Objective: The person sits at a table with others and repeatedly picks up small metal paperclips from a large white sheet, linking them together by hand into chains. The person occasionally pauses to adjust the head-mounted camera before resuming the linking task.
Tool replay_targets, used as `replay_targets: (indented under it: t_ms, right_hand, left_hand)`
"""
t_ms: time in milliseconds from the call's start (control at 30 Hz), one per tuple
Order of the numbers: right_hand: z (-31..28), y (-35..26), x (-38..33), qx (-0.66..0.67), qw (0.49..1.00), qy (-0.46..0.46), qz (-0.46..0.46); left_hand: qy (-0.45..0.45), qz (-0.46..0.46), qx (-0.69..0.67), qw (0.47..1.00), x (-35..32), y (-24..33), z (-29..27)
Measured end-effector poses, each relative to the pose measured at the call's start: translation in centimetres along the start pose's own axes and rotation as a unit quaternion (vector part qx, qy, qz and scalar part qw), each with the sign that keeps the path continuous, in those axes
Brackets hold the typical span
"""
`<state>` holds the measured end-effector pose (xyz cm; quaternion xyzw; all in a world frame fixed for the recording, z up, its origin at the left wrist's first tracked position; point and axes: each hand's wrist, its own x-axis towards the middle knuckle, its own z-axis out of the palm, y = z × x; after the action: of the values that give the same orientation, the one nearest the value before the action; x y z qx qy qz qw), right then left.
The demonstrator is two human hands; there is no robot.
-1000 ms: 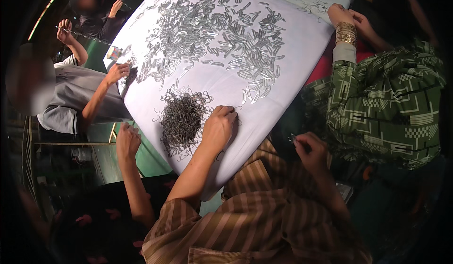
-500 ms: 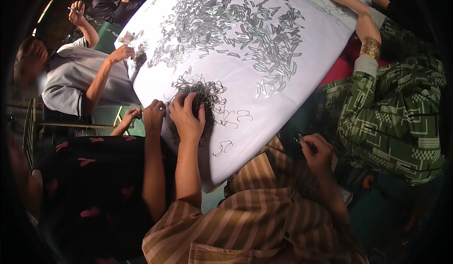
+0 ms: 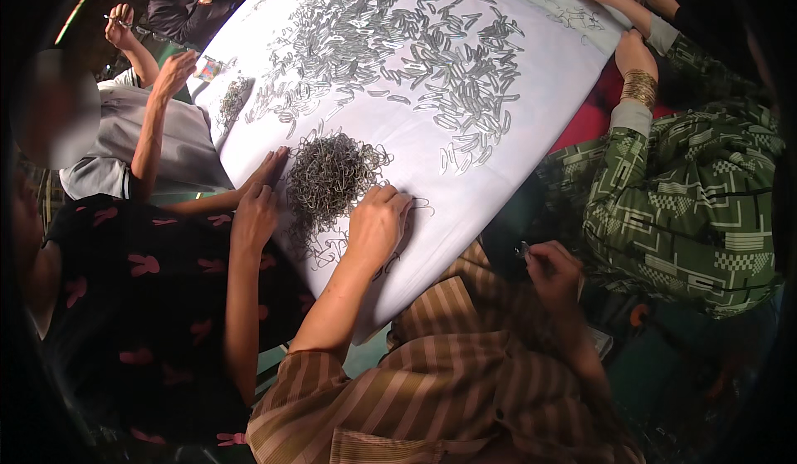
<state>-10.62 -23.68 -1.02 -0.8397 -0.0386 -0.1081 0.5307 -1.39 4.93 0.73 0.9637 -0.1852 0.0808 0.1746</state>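
Note:
A tangled pile of bent wire hooks [image 3: 328,178] lies near the close edge of the white-covered table [image 3: 490,207]. My left hand [image 3: 379,223] rests at the pile's right side, palm down. Its fingers are curled together, and their tips and anything under them are hidden. A few loose wire hooks [image 3: 423,207] lie just beyond those fingers. Off the table's right edge, my right hand [image 3: 554,269] pinches a small shiny piece [image 3: 523,251], too small to make out further.
Many flat, elongated silver pieces [image 3: 465,74] spread over the far table. A co-worker's hands [image 3: 257,207] are at the pile's left side. Another person sits at the far left, near a smaller heap [image 3: 232,103]. A person in a green patterned top [image 3: 681,207] sits at the right.
My left hand has moved from on top of the hook pile to its right side, uncovering the pile. The co-worker's hands have shifted beside it. My right hand stays nearly in place.

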Motion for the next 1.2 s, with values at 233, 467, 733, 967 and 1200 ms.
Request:
replay_targets:
  t_ms: [233, 467, 733, 967, 1200]
  right_hand:
    - [0.5, 0.7, 0.0, -0.017, 1.000, -0.017, -0.012]
    - [1.6, 1.0, 0.5, 0.014, 1.000, -0.008, -0.020]
    - [0.7, 0.4, 0.1, 0.034, 0.999, -0.014, 0.023]
    - [1.9, 0.8, 0.4, 0.060, 0.997, 0.017, -0.045]
    - [1.3, 0.3, 0.5, 0.064, 0.995, 0.065, -0.039]
  left_hand:
    - [-0.105, 0.027, 0.093, 0.990, 0.2, 1.3, 1.3]
    - [-0.106, 0.068, 0.144, 0.982, 1.3, 1.6, 2.7]
    - [-0.086, -0.048, 0.003, 0.995, 3.5, 1.5, 0.6]
    - [-0.049, -0.131, -0.461, 0.876, 2.4, 0.4, 1.5]
    - [-0.133, -0.072, -0.603, 0.783, 2.9, 6.9, 1.7]
